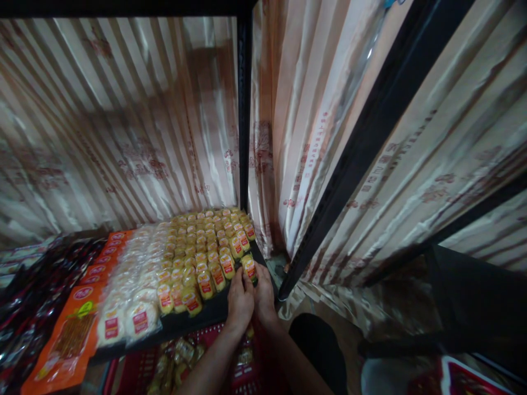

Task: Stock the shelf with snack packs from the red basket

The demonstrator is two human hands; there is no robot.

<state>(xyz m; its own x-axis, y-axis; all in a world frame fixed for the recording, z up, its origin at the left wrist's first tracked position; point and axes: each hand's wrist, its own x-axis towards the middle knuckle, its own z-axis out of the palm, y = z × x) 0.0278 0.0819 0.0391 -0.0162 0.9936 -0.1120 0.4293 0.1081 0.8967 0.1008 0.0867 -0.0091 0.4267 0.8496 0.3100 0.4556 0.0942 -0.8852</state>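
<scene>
In the head view, a black shelf [193, 321] runs across the lower left, backed by a glossy striped curtain [123, 126] printed with faint red marks. A black upright post [244, 109] rises from the shelf's far right corner, and a second black bar [370, 137] slants across the right side of the picture, with more of the same curtain behind it. On the shelf, from left to right, lie dark packets [28, 296], orange flat packs [78, 323], a block of pale round cakes in clear wrap with red labels [132, 291], and then rows of small yellow packets [201, 241] with red and white labels, packed side by side up to the post. Below the shelf edge sits a red basket [140, 367] holding more wrapped goods, partly hidden by the person's forearms.

Both hands meet at the shelf's near right corner. The left hand [240, 302] and the right hand [263, 299] press close together, fingers curled around one yellow packet [249, 267] at the end of the front row. That packet stands tilted, just beside its neighbours, yellow with a red label and a touch of green at its lower end. The fingertips cover its base, so how firmly each hand grips cannot be told exactly.
</scene>
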